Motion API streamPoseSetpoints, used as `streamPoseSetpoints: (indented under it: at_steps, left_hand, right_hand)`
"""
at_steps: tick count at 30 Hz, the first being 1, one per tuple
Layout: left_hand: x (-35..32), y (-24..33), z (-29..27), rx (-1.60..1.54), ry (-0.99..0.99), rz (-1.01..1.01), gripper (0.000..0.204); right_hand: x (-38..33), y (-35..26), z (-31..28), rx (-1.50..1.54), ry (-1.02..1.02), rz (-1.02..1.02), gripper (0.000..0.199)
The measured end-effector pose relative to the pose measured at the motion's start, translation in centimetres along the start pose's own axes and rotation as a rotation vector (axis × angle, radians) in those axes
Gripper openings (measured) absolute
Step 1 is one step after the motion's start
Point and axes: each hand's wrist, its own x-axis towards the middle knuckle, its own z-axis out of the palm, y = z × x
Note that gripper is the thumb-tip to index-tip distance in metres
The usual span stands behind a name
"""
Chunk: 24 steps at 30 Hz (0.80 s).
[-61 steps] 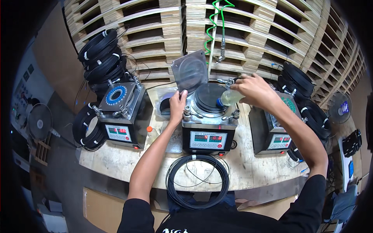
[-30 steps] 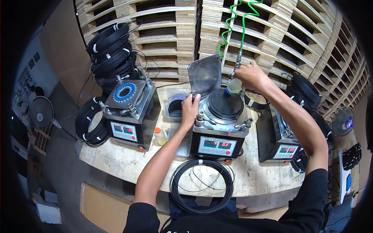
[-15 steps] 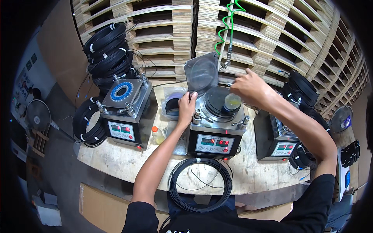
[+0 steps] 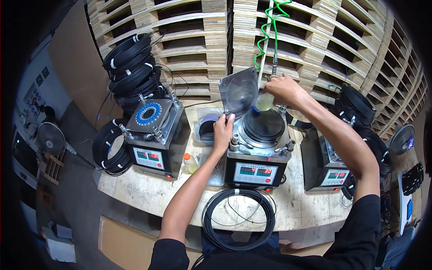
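Observation:
My right hand is closed around a small clear bottle of yellowish liquid. The bottle is tilted, its blue end pointing down to the left at the far edge of a round black disc. This disc lies on top of the middle polishing machine, which has a red digital display. A square metal plate with a round clouded face stands raised behind the disc on the left. My left hand pinches that plate's lower corner. A coil of black cable lies in front of the machine.
Similar machines stand left and right, the left one carrying a blue-ringed plate. An orange-capped bottle stands beside my left forearm. Black cable coils are stacked behind. A green coiled hose hangs before wooden pallets.
My right hand has moved the bottle from above the disc's right side toward its far edge, tilting it differently. My left hand stays at the plate's corner. The view has shifted slightly.

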Motion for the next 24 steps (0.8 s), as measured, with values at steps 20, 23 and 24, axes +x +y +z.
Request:
streamPoseSetpoints:
  at_steps: [20, 23, 24]
  left_hand:
    - [0.8, -1.8, -0.3, -0.004, -0.094, -0.032, 0.033]
    - [1.0, -1.8, -0.1, 0.032, -0.088, -0.017, 0.034]
    - [0.9, -1.5, 0.2, 0.034, -0.093, -0.016, 0.034]
  right_hand:
    - [-23.1, -11.0, 27.5, 1.462, 0.722, 0.831, 0.073]
    - [-24.0, -13.0, 30.4, 1.405, 0.678, 0.866, 0.068]
    - [-24.3, -13.7, 30.8, 1.42, 0.68, 0.893, 0.067]
